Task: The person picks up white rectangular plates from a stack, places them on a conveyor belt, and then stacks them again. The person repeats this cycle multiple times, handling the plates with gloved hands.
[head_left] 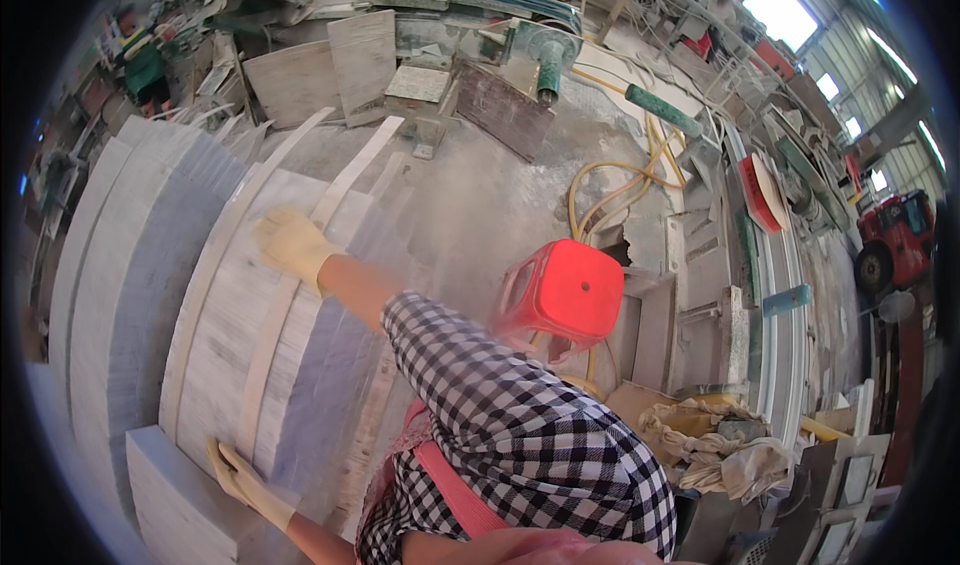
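Observation:
A stack of pale grey stone slabs (225,330) stands on my left, with two long pale wooden strips lying across its top, a left strip (215,255) and a right strip (268,350). My right hand (293,245), in a cream glove, reaches over the far part of the stack. Its fingers lie flat on the top slab between the strips, and the wrist crosses the right strip. Close to the near end of that strip is my left hand (248,483), also gloved, with its fingers stretched out along the slab edge. Neither hand visibly grips anything.
More slabs (125,235) stand beyond on the left, with a lower block (185,495) in front. A red plastic stool (575,290) stands right of the stack. Yellow hoses (610,170) cross the dusty floor. Crumpled cloths (735,455) lie at lower right; another person (143,60) is far left.

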A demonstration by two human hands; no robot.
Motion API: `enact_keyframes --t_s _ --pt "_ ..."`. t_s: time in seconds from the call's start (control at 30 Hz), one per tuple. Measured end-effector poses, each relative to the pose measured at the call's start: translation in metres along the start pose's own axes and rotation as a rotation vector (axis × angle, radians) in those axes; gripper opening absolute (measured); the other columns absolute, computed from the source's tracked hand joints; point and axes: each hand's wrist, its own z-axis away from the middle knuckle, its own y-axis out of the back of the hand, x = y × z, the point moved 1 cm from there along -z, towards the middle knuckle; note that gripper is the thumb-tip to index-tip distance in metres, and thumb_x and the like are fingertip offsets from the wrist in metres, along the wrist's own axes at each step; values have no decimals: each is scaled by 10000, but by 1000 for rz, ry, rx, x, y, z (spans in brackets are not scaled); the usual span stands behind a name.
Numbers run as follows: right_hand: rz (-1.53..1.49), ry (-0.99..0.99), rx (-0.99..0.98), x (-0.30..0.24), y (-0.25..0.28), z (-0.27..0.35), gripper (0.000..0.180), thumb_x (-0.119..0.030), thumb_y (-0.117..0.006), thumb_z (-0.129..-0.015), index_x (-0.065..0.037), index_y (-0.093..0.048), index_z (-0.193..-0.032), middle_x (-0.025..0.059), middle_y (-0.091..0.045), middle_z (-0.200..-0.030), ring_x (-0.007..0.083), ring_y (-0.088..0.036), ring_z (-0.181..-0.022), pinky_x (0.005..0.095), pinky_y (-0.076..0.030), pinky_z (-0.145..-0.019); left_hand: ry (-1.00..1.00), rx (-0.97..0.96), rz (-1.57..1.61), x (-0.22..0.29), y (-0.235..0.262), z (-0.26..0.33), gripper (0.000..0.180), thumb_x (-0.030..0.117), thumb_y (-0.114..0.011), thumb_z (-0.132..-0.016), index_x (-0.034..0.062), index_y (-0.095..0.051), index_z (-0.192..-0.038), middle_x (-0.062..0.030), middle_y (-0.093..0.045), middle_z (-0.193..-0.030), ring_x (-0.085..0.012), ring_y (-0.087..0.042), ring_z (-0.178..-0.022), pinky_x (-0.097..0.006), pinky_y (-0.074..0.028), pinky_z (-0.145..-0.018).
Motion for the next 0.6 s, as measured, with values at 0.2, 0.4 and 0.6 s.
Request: enact_keyframes --t_s 0.2,0.4,0.6 --pt "-94 -22 45 11 19 8 286 -278 -622 -818 -44 -649 -979 124 -641 -1045 284 -565 -1077 399 -439 -966 50 -57 -20 43 18 14 409 236 -523 -1048 -70 -600 -1307 -215 -614 -1338 -323 -575 -1248 -361 -445 -1067" --pt "-616 127 369 17 64 10 190 -242 -631 -825 -68 -615 -899 146 -598 -953 335 -564 -952 434 -467 -850 17 -42 -77 105 16 19 395 208 -505 -1043 -70 -599 -1306 -226 -611 -1334 -349 -568 -1250 -396 -434 -1075" --pt "-800 567 92 64 120 60 214 -209 -585 -887 -72 -529 -731 115 -576 -753 356 -574 -768 494 -441 -666 -252 -49 52 196 -43 3 365 150 -508 -1030 -83 -603 -1294 -229 -623 -1313 -351 -578 -1237 -437 -429 -1080"
